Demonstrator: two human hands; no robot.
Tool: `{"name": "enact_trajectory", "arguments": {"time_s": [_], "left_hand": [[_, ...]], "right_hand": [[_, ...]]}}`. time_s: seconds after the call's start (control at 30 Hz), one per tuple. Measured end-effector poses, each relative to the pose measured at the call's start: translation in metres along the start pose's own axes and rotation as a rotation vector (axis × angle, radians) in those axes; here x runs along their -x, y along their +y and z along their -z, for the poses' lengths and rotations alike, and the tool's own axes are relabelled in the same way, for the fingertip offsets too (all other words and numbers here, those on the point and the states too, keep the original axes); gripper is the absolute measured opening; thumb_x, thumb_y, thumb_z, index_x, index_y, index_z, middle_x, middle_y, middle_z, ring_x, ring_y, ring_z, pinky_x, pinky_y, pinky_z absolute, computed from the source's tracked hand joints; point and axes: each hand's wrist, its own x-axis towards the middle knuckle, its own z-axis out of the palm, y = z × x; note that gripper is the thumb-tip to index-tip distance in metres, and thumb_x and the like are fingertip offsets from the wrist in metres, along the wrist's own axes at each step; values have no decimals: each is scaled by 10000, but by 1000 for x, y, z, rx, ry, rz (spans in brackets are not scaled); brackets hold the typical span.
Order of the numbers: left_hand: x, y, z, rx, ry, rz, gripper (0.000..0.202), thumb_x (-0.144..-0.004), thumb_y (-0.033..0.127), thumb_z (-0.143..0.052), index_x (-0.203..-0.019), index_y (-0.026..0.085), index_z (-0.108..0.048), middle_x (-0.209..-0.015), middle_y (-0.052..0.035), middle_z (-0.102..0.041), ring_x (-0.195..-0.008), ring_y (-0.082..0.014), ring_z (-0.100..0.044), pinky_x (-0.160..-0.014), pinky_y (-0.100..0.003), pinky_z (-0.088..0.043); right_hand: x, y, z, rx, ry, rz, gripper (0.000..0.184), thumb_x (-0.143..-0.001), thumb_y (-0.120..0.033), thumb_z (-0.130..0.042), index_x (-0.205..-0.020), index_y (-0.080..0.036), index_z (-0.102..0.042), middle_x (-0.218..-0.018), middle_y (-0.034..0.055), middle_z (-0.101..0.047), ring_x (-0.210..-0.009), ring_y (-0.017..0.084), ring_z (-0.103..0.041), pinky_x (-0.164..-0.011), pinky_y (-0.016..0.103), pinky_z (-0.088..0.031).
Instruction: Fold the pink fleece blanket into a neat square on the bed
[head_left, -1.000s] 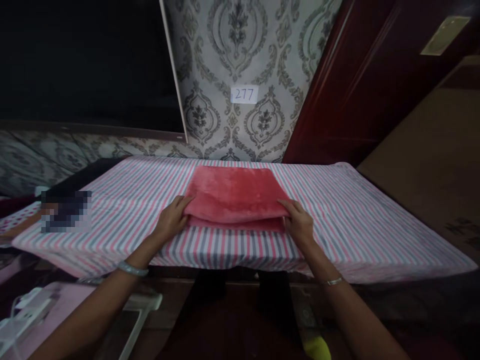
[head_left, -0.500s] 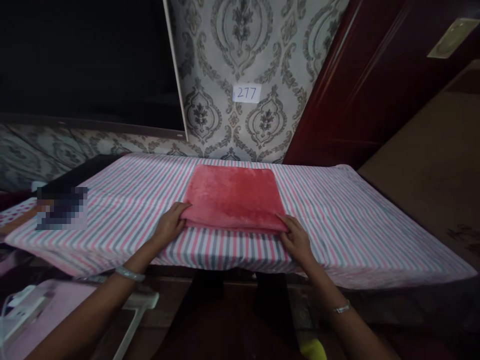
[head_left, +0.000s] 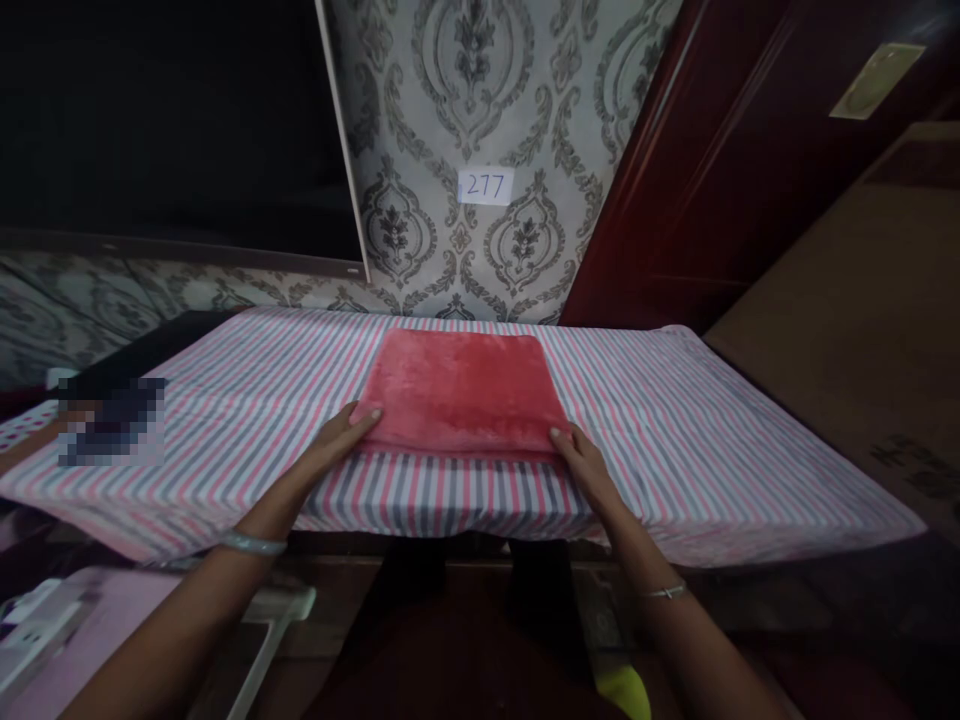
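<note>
Landmark for everything here: the folded red cloth, left/right as the person faces it

Far left of red cloth, low down: white power strip on a pink surface, below the level of the cloth. A pixelated patch also sits left of red cloth, contents can't be made out

Left of it and up: big dark screen, lower edge higher than the cloth

Below-left of it: pale frame, partly behind the left forearm

At its near left corner: left hand, thumb laid on top of the pile, other fingers along the side edge and mostly hidden. Touching for sure; can't tell if the fingers close underneath. Pale bangle on that wrist

Red cloth itself: lying flat, layers stacked, near edge facing the person, on a striped cover that spreads out both sides of it

Straight behind and above it: patterned wallpaper with a paper label reading 277

At its near right corner: right hand, thumb on top, fingers off the side and partly hidden; how far they close I can't tell. Thin bracelet there

Below-right of it: something yellow-green

Right of it, behind: dark red panel; farther right, brown box
</note>
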Motion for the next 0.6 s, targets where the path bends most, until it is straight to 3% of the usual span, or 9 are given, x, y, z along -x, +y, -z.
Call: {"name": "enact_trajectory", "arguments": {"time_s": [0.13,0.3,0.43,0.53,0.6], "left_hand": [[-8,-3,-15,131,-16,-11,746,-688,575,-778,-1300,204,-568,-1251,-136,-678,-1132,-295,-659,-884,-350,-559],[-9,-3,-16,261,-34,163,812,-739,602,-704,-1420,243,-447,-1437,-148,-547,-1061,-282,-678,-545,-269,-546],[-7,8,-17,265,-131,126,759,-700,523,-761,-1361,238,-519,-1325,-132,-640,-1012,-269,-695,-576,-257,-543],[-6,22,-17,311,-71,12,722,-656,407,-787,-1299,167,-565,-1170,-128,-706,-936,-243,-703,-621,-253,-547],[-4,28,-12,309,-20,-32,729,-644,392,-784,-1300,161,-567,-1069,-97,-723,-816,-212,-701,-553,-238,-516]], "right_hand": [[-3,-3,-4,-45,33,-13,611,-754,-631,-670,-1218,-235,-643,-1213,78,-699,-1167,306,-610,-994,436,-480],[-1,-5,-2,-171,-21,-118,563,-758,-612,-681,-1163,-222,-661,-1095,73,-733,-1023,273,-667,-800,373,-567],[-5,-17,-5,-270,-78,-228,505,-754,-590,-686,-1101,-223,-658,-1011,67,-748,-874,252,-693,-626,322,-561],[-11,-29,-4,-329,-59,-152,568,-644,-514,-774,-1102,-220,-610,-959,56,-745,-822,240,-694,-640,310,-553],[-11,-34,-1,-356,-27,-81,650,-596,-478,-797,-1145,-220,-564,-872,30,-735,-761,226,-685,-659,315,-552]]}}
